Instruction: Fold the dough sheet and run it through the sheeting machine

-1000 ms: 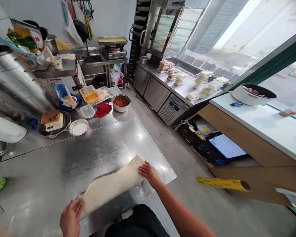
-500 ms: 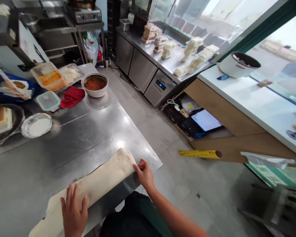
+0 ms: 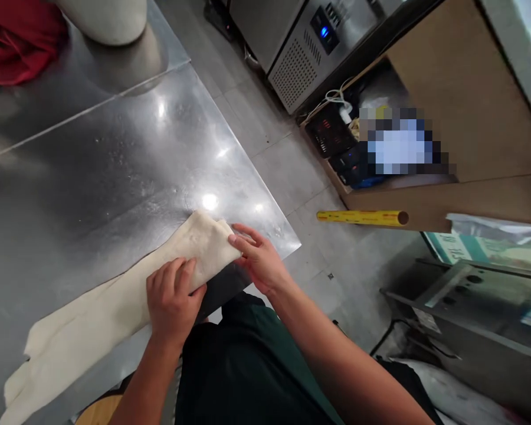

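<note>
Both grips close on one long dough roll [image 3: 115,301] on the tabletop [image 3: 92,171]: left hand [image 3: 173,302] mid-roll; right hand [image 3: 259,260] pinching its end; one yellow tube [image 3: 363,218] nearby.

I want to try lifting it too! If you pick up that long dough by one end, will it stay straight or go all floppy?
Probably floppy: the dough roll lies limp, following the steel table. It likely dents easily, since the left hand presses into it. It may stretch or sag where the right hand pinches its end.
</note>
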{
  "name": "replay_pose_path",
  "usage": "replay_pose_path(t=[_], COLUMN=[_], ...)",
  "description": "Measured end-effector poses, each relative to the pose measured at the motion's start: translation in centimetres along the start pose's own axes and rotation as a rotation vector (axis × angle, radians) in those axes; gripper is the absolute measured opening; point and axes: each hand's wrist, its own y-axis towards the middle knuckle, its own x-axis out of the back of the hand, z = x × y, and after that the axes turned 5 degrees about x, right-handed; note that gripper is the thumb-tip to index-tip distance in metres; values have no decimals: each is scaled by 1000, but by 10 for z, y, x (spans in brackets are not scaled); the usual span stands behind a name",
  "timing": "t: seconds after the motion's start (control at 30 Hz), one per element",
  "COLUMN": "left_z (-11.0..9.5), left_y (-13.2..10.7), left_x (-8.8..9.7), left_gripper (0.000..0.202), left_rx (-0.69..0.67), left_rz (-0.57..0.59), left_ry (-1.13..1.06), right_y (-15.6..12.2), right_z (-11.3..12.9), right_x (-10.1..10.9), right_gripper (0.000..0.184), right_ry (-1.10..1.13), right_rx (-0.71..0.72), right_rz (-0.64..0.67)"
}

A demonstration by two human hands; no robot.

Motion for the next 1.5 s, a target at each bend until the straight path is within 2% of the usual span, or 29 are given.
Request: replay_pose_path(t=[0.1,0.2,0.3,0.4,0.47,0.6,0.7,0.8,0.87,0.93,1.13,1.33,1.5], left_z=[9,23,43,60,66,67,65,65,66,66,64,71,77], left_y=[10,21,32,40,43,43,42,40,38,37,38,37,32], left_x=[16,28,31,28,24,21,21,20,18,16,19,25,23], left_gripper=[39,34,34,40,38,32,29,32,34,35,32,28,30], left_rx=[54,237,507,672,691,746,789,813,818,818,811,737,699], left_rz=[33,151,265,306,300,261,236,236,236,228,253,316,316], left_ry=[-110,-270,-517,-744,-832,-946,-959,-978,-992,-996,-943,-883,-862], right_y=[0,3,14,30,39,49,47,38,33,30,35,42,53], right_z=[3,0,-10,-23,-30,-36,-35,-35,-36,-39,-40,-20,-3], right_x=[-6,-14,-25,-41,-52,-67,-69,-67,-66,-67,-73,-68,-69], right_gripper=[60,53,48,50,55,60,49,32,18,11,18,19,22], right_ry=[95,136,3,-279,-414,-400,-376,-553,-648,-673,-809,-990,-1116], right_rx=[4,136,390,710,834,835,850,1017,1098,1139,1295,1311,1349], right_rz=[74,226,272,172,108,127,153,41,15,66,137,292,413])
